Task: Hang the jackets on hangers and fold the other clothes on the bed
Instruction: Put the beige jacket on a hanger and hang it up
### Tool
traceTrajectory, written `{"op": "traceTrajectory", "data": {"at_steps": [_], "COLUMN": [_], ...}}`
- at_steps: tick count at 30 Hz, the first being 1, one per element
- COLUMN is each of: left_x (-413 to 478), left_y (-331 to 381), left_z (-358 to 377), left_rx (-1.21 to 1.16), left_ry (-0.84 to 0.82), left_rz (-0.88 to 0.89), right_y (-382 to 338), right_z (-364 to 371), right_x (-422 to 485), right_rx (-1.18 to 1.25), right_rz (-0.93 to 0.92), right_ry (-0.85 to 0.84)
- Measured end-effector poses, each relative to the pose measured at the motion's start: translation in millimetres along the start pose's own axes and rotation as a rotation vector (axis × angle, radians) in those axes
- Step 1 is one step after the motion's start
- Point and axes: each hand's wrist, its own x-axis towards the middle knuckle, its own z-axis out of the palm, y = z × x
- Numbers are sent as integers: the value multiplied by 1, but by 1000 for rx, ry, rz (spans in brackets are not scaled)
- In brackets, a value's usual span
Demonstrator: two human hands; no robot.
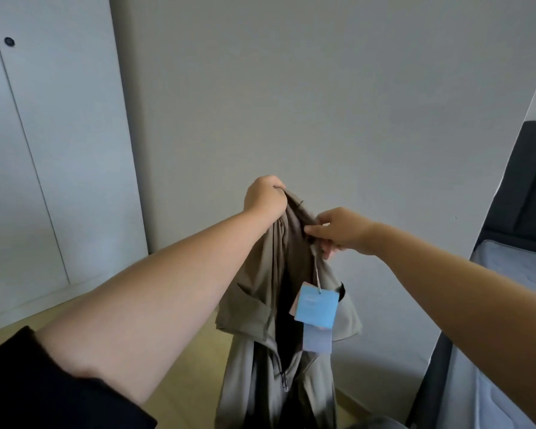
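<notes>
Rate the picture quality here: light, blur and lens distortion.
Head view: soft, even light with no glare; wide-angle distortion bows the wardrobe seams and the bed edge; the jacket and blue tag are fairly sharp, the tag's print unreadable; the near black sleeve looks soft.

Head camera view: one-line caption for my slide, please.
Left hand and right hand grip a taupe jacket by its top, blue tags dangling, near a bed.
</notes>
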Motion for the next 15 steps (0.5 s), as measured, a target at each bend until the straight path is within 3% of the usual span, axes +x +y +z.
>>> {"op": "traceTrajectory", "data": {"at_steps": [3,5,9,15], "left_x": [-4,-7,-8,-7], "left_y": [-1,-2,-2,3], "left_z": [2,3,2,1], "left_rx": [-93,-144,-250,-334], "left_ry": [-18,-29,-18,-68], "left_rz": [5,5,-18,3], "right_y": [8,13,21,15], "right_z": [1,4,23,49], "right_x": [-2,-2,2,15], "right_rx": [324,311,70,-12], "right_rz": [-5,-9,-2,-44], "right_ry": [-177,-224,-84,84]}}
